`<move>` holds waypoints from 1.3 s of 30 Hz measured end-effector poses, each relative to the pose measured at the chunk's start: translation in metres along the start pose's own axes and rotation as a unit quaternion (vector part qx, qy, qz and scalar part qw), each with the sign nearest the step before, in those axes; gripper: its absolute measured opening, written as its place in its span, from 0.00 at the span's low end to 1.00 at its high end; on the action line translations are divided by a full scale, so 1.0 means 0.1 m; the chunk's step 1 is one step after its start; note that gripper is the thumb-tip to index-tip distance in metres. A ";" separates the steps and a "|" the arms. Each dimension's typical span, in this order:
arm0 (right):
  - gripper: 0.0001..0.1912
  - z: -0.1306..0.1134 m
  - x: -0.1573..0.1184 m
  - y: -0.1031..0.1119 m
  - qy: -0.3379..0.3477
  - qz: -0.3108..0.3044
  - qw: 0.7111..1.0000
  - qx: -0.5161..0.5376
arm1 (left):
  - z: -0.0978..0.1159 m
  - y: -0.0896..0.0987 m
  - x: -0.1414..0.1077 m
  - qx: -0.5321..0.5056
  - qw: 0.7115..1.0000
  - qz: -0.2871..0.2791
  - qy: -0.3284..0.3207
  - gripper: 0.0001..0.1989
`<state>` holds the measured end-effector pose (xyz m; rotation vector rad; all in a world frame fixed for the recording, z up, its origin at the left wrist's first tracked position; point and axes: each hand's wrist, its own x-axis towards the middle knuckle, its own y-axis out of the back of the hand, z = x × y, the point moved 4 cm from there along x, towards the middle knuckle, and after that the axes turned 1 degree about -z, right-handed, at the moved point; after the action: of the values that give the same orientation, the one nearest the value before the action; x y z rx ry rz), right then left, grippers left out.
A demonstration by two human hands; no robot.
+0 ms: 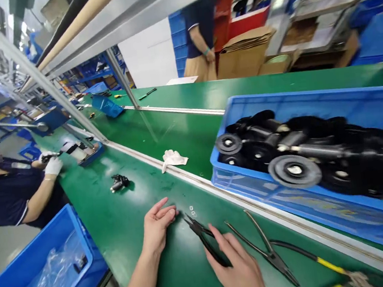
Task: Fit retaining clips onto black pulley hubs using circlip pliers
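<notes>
My right hand (238, 265) grips slim-nosed black pliers (207, 240), whose jaws are slightly apart and point towards my left hand. My left hand (157, 225) is closed in a pinch at thumb and forefinger, just left of the pliers' tips. What sits between those fingertips is too small to make out. A few small pale rings (191, 210) lie on the green table (178, 274) just beyond the pliers' tips. To the right of my right hand, bare-handled metal pliers (269, 252) lie with their jaws towards me.
A blue bin (247, 181) of black disc-and-shaft parts (294, 171) stands at right. Yellow-and-black-handled tools (330, 266) lie front right. A white glove (174, 159) rests on the metal rail, a small black part (120, 182) farther left. A gloved co-worker (13, 191) sits left, behind another blue bin (34, 253).
</notes>
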<state>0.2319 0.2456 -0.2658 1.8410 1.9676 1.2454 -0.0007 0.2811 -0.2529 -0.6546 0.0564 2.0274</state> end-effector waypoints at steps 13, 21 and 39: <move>0.23 -0.07 0.04 0.05 0.020 -0.039 0.999 0.010 | 0.04 -0.08 -0.18 0.034 0.999 -0.001 -0.007 0.37; 0.23 -0.08 0.05 0.05 0.023 -0.036 0.999 0.009 | 0.05 -0.10 -0.20 0.045 0.999 -0.011 -0.014 0.34; 0.35 -0.04 -0.01 0.04 0.047 -0.047 0.996 -0.055 | 0.04 -0.10 -0.22 0.072 0.996 -0.018 -0.046 0.30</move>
<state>0.2330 0.2424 -0.2612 1.6469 1.9656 1.4034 0.0138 0.2700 -0.2366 -0.4684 0.1337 1.9951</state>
